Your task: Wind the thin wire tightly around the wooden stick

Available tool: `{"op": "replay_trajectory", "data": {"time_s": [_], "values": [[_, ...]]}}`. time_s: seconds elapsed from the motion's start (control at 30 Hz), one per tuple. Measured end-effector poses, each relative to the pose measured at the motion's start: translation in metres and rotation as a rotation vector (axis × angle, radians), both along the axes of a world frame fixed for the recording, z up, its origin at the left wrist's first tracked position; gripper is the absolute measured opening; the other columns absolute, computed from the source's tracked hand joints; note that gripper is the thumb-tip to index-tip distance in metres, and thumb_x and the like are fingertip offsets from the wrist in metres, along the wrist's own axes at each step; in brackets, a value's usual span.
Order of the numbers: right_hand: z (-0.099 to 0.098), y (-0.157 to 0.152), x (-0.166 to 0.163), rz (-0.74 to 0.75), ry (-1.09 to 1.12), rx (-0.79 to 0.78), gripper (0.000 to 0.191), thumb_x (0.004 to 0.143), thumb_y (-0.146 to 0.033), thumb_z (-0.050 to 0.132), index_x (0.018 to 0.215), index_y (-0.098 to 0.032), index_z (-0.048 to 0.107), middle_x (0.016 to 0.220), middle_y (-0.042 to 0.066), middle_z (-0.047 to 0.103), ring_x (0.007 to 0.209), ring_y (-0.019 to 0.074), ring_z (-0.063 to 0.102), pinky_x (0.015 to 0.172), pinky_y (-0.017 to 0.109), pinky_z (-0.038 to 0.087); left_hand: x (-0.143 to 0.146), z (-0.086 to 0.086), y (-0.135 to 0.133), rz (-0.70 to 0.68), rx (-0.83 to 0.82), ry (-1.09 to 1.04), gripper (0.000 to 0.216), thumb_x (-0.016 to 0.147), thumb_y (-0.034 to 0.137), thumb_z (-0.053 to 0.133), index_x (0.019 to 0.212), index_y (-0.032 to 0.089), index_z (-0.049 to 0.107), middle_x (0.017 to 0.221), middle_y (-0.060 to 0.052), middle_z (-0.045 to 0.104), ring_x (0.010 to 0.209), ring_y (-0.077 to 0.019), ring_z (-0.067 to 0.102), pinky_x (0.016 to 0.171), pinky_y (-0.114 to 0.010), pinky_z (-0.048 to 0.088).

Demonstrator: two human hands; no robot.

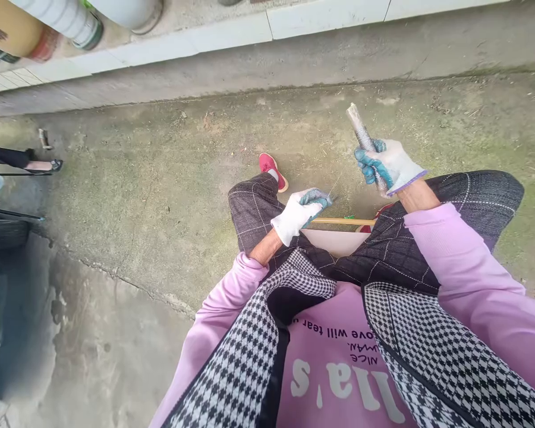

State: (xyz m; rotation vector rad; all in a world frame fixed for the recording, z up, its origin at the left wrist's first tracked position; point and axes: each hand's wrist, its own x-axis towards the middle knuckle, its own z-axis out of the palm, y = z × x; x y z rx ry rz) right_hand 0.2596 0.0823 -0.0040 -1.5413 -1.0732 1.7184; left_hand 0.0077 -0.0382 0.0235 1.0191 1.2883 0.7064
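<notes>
My right hand (pixel 390 166), in a white work glove with blue-coated fingers, is wrapped around a grey, shiny stick-like roll (pixel 361 129). The roll has a patterned surface and a pale, frayed-looking upper end, and it tilts up to the left. My left hand (pixel 299 213), gloved the same way, has its fingers pinched together above my lap. A thin pale strand (pixel 336 183) sticks up by those fingertips; what else they hold is hidden. Just below, a yellow rod (pixel 339 221) runs across between my knees, above a pale flat surface (pixel 334 241).
I sit with knees apart, one red shoe (pixel 273 171) on the mossy concrete ground (pixel 173 160). A white-tiled ledge (pixel 232 35) with several containers (pixel 129 12) runs along the top. At left are another person's foot (pixel 44 166) and a vehicle's wheel (pixel 4 233).
</notes>
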Motion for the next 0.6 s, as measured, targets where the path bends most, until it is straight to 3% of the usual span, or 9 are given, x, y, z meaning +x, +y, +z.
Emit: {"op": "replay_trajectory", "data": {"time_s": [0.13,0.27,0.4,0.5,0.6], "values": [[-0.01,0.004,-0.011,-0.005,-0.111,0.059,0.042,0.073,-0.024,0.095,0.094,-0.03,0.059,0.062,-0.007,0.057,0.048,0.0126,0.045,0.035,0.024,0.04,-0.004,-0.015,-0.003,-0.077,-0.015,0.014,0.021,0.081,0.026,0.077,0.096,0.015,0.086,0.087,-0.002,0.079,0.081,-0.0156,0.066,0.079,-0.027,0.054],[0.002,-0.001,-0.01,0.086,0.006,0.001,0.042,0.075,-0.026,0.097,0.098,-0.027,0.062,0.068,-0.006,0.06,0.049,0.0108,0.046,0.039,0.023,0.041,-0.008,-0.036,0.001,-0.084,-0.085,0.068,0.013,0.081,0.021,0.073,0.089,0.016,0.081,0.07,0.004,0.066,0.071,-0.0134,0.056,0.071,-0.025,0.048],[0.026,-0.015,0.003,0.276,0.237,-0.047,0.05,0.074,-0.037,0.104,0.104,-0.024,0.068,0.07,-0.006,0.059,0.049,0.0095,0.044,0.04,0.022,0.036,-0.008,-0.052,0.009,-0.111,-0.108,0.195,0.009,0.083,0.016,0.07,0.086,0.016,0.078,0.07,0.005,0.065,0.068,-0.0121,0.051,0.069,-0.024,0.046],[0.037,-0.032,0.006,0.437,0.338,-0.063,0.054,0.074,-0.05,0.105,0.103,-0.023,0.069,0.062,-0.009,0.051,0.046,0.0082,0.034,0.038,0.023,0.028,-0.006,-0.06,0.015,-0.146,-0.053,0.258,0.009,0.085,0.015,0.07,0.087,0.016,0.079,0.074,0.003,0.069,0.071,-0.0134,0.054,0.075,-0.026,0.05],[0.036,-0.051,-0.004,0.737,0.297,-0.104,0.055,0.079,-0.064,0.1,0.101,-0.023,0.073,0.059,-0.007,0.054,0.044,0.0103,0.036,0.037,0.025,0.031,-0.005,-0.066,0.02,-0.161,0.021,0.339,0.01,0.085,0.015,0.071,0.089,0.017,0.08,0.08,-0.001,0.074,0.079,-0.017,0.062,0.084,-0.029,0.056]]}}
